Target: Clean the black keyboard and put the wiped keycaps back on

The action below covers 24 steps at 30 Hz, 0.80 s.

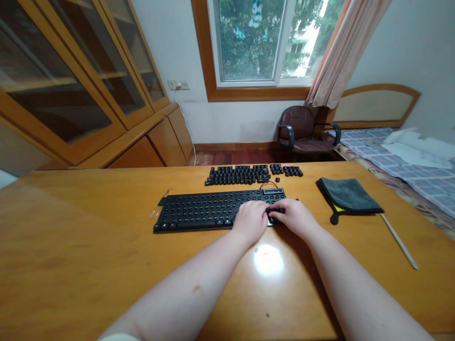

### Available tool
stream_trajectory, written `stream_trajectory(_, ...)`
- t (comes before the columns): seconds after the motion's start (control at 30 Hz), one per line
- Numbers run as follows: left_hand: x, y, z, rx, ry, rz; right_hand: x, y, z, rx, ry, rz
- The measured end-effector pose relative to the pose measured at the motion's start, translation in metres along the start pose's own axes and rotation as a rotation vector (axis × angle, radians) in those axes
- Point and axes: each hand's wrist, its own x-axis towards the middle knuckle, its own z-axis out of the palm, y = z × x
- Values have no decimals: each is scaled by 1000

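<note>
A black keyboard lies on the wooden desk, most of its keycaps off and the bare switch stems showing. My left hand is pressed onto its right part, fingers curled over the keys and together. Close beside it, my right hand pinches a small dark thing with a purple tint above the number-pad area; its kind is too hidden to name. Behind the keyboard, removed black keycaps stand in rows, with one loose keycap apart from them.
Right of my hands lie a folded grey cloth and a thin pale stick. A clear plastic-and-wire piece sits by the keyboard's left end. Beyond the wooden desk are an office chair, a bed and a glass-fronted cabinet.
</note>
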Motion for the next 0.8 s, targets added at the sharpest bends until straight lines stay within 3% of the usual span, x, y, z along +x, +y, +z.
stream_trajectory(0.47,1,0,0,19,-7,-8,-1,1,-3,116,-32,-100)
stream_trajectory(0.8,1,-2,1,-15,8,-48,0,2,-3,29,-58,-89)
